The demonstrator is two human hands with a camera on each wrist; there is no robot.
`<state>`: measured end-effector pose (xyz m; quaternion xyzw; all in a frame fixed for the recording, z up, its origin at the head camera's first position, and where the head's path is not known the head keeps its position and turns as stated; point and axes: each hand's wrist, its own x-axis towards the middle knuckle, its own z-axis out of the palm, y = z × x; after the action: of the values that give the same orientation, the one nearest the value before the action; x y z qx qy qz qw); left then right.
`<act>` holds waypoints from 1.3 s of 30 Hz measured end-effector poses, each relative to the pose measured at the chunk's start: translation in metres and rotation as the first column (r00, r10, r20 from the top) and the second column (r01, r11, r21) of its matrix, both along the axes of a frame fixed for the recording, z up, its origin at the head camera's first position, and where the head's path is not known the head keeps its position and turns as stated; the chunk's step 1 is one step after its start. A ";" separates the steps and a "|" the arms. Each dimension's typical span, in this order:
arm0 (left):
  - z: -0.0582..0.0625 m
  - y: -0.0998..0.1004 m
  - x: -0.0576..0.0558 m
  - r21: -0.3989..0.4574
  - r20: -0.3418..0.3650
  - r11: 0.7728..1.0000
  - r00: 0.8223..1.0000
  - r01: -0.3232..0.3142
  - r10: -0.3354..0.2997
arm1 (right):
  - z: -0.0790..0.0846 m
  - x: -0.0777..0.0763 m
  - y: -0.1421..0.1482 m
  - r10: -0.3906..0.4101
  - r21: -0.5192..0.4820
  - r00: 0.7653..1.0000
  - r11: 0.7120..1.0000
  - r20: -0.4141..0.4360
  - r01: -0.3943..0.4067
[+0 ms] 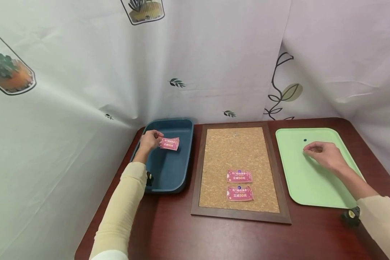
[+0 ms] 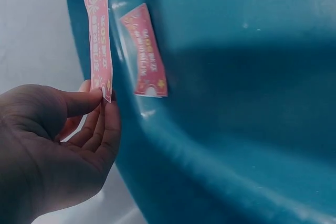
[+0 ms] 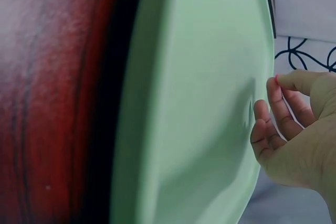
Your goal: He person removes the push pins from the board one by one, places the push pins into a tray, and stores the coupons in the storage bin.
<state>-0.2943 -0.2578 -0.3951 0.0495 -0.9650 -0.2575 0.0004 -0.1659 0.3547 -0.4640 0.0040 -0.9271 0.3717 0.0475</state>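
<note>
In the head view, my left hand (image 1: pixel 150 140) pinches a pink coupon (image 1: pixel 170 144) by one end, over the blue bin (image 1: pixel 190 159). The left wrist view shows the held coupon (image 2: pixel 100 40) between thumb and fingers, and another pink coupon (image 2: pixel 144 53) lower against the bin's inner side. Above the green tray (image 1: pixel 312 187), my right hand (image 1: pixel 325 153) has thumb and index fingertips together on a tiny red pushpin (image 3: pixel 277 78), mostly hidden by the fingers. A dark blue pushpin (image 1: pixel 305 140) lies on the tray just beyond those fingertips.
A wood-framed cork board (image 1: pixel 234 151) lies between bin and tray. Two pink coupons, an upper coupon (image 1: pixel 239 177) and a lower coupon (image 1: pixel 239 194), are pinned near its front. The brown table (image 1: pixel 234 238) meets a white patterned curtain (image 1: pixel 208 65) behind.
</note>
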 end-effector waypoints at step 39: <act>-0.034 -0.012 -0.006 0.047 0.067 0.989 0.988 -0.139 0.136 | -0.010 0.004 0.004 -0.015 -0.010 1.000 1.000 0.000 0.015</act>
<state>-0.3006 -0.2697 -0.4293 0.1242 -0.9519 -0.2798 -0.0140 -0.1620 0.3582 -0.4738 -0.0035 -0.9253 0.3759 0.0504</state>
